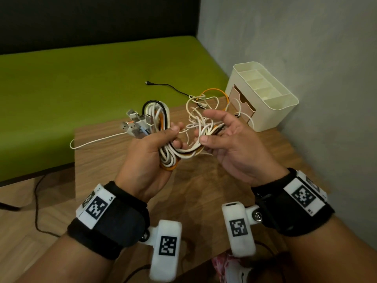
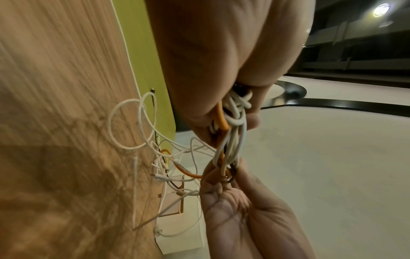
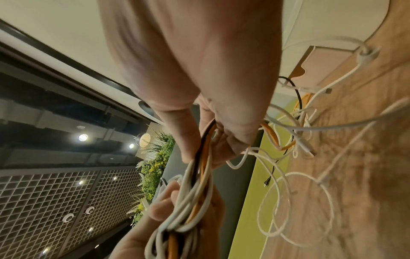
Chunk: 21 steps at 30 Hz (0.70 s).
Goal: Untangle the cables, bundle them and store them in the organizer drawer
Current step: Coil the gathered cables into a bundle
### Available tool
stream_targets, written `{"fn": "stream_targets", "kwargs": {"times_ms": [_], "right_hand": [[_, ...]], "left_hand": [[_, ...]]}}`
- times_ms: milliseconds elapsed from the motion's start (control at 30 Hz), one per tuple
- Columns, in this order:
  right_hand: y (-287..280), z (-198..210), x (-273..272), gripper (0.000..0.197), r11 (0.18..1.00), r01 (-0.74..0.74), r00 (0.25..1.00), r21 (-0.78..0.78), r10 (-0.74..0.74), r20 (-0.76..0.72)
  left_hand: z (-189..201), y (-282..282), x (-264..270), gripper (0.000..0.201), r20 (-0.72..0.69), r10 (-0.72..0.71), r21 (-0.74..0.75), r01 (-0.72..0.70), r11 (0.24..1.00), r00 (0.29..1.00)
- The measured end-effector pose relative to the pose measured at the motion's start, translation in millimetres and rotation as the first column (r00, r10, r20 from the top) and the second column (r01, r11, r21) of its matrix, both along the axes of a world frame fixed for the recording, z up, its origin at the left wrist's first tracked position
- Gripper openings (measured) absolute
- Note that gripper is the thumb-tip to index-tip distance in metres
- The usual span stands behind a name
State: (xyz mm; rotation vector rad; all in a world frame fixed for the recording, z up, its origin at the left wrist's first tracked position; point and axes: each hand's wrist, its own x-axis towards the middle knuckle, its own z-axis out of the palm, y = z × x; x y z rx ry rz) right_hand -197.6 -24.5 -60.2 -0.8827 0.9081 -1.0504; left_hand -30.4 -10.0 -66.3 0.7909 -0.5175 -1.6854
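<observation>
A bundle of white, orange and black cables (image 1: 163, 127) is gripped in my left hand (image 1: 157, 139), looped above and below the fist, with several USB plugs (image 1: 134, 125) sticking out to the left. My right hand (image 1: 214, 135) pinches the same strands (image 3: 199, 175) just to the right, between thumb and curled fingers. From there the loose ends run back into a tangle (image 1: 204, 107) on the wooden table (image 1: 122, 160). Both wrist views show the strands stretched between the two hands (image 2: 230, 149). The cream organizer (image 1: 265, 94) stands at the back right, its wooden drawer (image 1: 242, 107) pulled partly out.
A black cable end (image 1: 161, 85) lies on the green bench (image 1: 81, 88) behind the table. One white cable (image 1: 91, 141) trails off the table's left edge. A grey wall (image 1: 326, 78) runs along the right side, close to the organizer.
</observation>
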Motion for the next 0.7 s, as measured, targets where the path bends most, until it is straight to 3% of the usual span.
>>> {"fn": "stream_targets", "kwargs": {"times_ms": [33,67,200,400,533,700], "right_hand": [[0,0,-1,0.054,1.000,0.011,1.000,-0.002,-0.011,0.001],[0,1,-2,0.054,1.000,0.016,1.000,-0.006,-0.016,-0.006],[-1,-3,-4,0.057,0.998,0.010,0.995,-0.057,-0.015,-0.094],[0,-1,-6,0.059,0.981,-0.062,0.957,-0.182,0.006,-0.291],[4,1,-6,0.058,0.950,-0.137,0.873,-0.282,-0.018,-0.488],[7,5,-9,0.060,0.910,-0.271,0.712,-0.313,-0.030,-0.702]], "left_hand": [[-1,-1,-1,0.012,0.020,-0.029,0.018,0.028,0.999,0.999],[-3,-2,-1,0.013,0.035,-0.062,0.038,0.061,0.997,0.997],[-10,-2,-3,0.026,0.039,-0.170,0.106,0.165,0.981,0.985],[-13,3,-11,0.040,-0.066,-0.220,0.137,0.227,0.964,0.973],[-15,5,-13,0.044,-0.063,-0.259,0.107,0.264,0.958,0.964],[-17,4,-10,0.035,-0.095,-0.310,0.140,0.321,0.937,0.946]]}}
